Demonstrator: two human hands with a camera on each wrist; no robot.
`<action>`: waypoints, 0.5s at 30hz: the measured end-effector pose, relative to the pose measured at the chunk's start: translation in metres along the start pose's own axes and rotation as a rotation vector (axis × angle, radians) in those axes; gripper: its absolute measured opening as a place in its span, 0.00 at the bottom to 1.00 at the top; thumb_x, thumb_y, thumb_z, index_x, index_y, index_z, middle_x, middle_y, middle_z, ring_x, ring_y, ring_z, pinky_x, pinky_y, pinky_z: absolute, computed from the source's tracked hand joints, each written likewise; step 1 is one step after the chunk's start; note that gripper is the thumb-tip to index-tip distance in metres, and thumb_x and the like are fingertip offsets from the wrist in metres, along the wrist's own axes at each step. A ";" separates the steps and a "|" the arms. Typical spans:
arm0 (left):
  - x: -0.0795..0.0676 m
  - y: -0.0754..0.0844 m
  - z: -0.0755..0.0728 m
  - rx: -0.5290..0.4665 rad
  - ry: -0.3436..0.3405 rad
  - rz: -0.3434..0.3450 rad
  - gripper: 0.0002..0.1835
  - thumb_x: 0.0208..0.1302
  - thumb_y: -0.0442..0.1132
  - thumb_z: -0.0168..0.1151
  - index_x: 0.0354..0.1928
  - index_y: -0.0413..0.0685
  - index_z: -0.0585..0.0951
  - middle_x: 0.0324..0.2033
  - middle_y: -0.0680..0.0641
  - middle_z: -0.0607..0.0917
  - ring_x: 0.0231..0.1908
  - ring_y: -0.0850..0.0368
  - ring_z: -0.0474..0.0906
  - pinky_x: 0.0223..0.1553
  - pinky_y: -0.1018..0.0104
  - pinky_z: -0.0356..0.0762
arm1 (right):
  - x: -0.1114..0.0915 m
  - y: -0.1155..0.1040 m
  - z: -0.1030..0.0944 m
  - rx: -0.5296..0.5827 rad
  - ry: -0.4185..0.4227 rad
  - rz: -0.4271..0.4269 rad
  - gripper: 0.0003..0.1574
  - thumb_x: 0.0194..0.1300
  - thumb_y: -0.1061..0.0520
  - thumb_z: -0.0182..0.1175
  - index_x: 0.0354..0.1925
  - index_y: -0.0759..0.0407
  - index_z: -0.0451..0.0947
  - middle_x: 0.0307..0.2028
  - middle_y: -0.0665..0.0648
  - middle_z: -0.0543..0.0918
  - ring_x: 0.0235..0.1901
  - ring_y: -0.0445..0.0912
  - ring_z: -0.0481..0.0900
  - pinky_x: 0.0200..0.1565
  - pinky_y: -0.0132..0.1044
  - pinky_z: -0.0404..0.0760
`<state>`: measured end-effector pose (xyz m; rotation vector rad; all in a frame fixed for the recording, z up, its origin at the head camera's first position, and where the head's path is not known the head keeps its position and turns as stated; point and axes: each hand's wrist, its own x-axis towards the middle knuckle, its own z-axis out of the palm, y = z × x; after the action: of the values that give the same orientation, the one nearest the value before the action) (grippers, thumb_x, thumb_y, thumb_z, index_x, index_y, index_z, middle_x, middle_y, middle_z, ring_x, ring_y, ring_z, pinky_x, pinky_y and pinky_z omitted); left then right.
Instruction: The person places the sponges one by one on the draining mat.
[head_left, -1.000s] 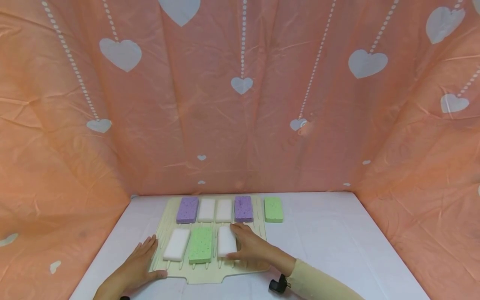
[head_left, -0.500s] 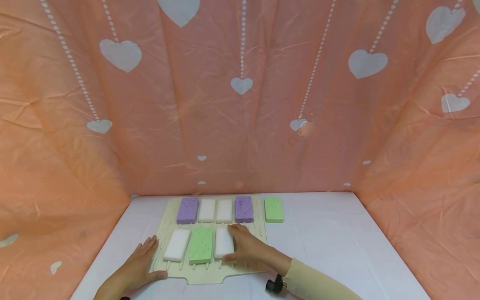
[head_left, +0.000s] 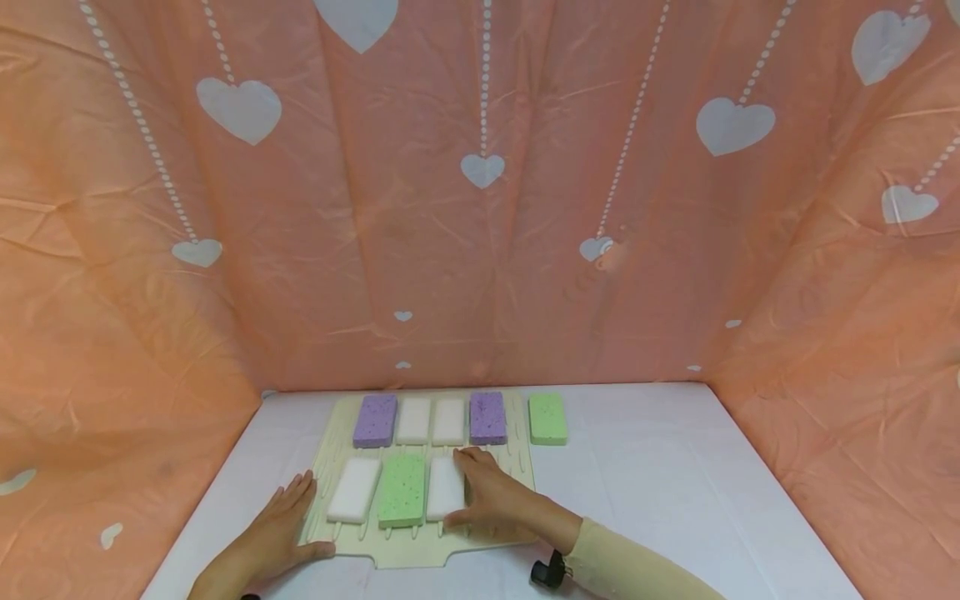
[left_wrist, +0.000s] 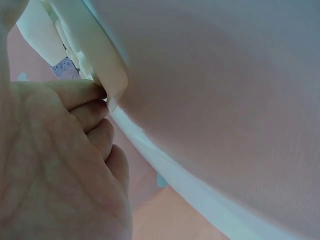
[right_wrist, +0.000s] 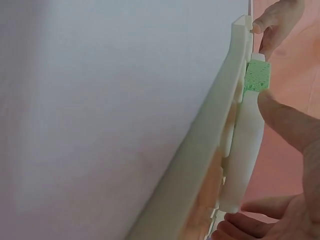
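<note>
A white sponge (head_left: 446,490) lies at the right of the front row on a cream draining board (head_left: 408,552) with raised ridges. My right hand (head_left: 495,496) holds this sponge, thumb at its near end and fingers at its far end. In the right wrist view the thumb (right_wrist: 285,117) touches the sponge's white side (right_wrist: 245,145). Just left of it lies a speckled green sponge (head_left: 402,492), then another white sponge (head_left: 354,490). My left hand (head_left: 270,525) rests against the board's left edge, fingers extended, thumb by its front edge. In the left wrist view its fingertips touch the board's rim (left_wrist: 112,82).
Along the board's back row lie a purple sponge (head_left: 375,420), two white sponges (head_left: 413,420) and another purple sponge (head_left: 488,418). A second green sponge (head_left: 547,419) sits on the white table (head_left: 637,483), right of the board. Orange curtain (head_left: 487,250) walls surround the table.
My right hand has slid the front-row white sponge left, close to the green sponge; most of this happened in the first half second. The left hand has stayed in place.
</note>
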<state>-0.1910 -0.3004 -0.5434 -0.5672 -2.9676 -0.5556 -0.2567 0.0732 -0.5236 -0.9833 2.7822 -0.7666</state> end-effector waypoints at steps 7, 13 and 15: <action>0.000 -0.003 0.004 0.020 0.030 0.029 0.61 0.50 0.69 0.69 0.67 0.19 0.64 0.68 0.22 0.63 0.75 0.33 0.49 0.65 0.81 0.13 | -0.005 0.006 -0.004 0.021 0.003 0.035 0.67 0.54 0.33 0.72 0.76 0.66 0.55 0.72 0.64 0.62 0.73 0.57 0.59 0.71 0.50 0.65; 0.002 0.005 -0.004 -0.031 -0.068 -0.069 0.64 0.47 0.68 0.71 0.69 0.20 0.61 0.72 0.24 0.58 0.72 0.26 0.51 0.66 0.79 0.13 | -0.011 0.014 -0.011 0.039 0.027 0.037 0.63 0.57 0.35 0.71 0.76 0.65 0.56 0.73 0.63 0.63 0.73 0.56 0.60 0.71 0.52 0.64; 0.002 0.005 -0.004 -0.033 -0.066 -0.068 0.64 0.47 0.68 0.72 0.69 0.20 0.61 0.72 0.24 0.58 0.72 0.26 0.51 0.66 0.79 0.13 | -0.012 0.019 -0.012 0.041 0.045 0.025 0.62 0.58 0.35 0.71 0.76 0.64 0.56 0.72 0.63 0.65 0.72 0.56 0.61 0.71 0.52 0.64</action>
<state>-0.1910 -0.2969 -0.5380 -0.4976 -3.0552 -0.6037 -0.2607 0.0984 -0.5230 -0.9334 2.7989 -0.8490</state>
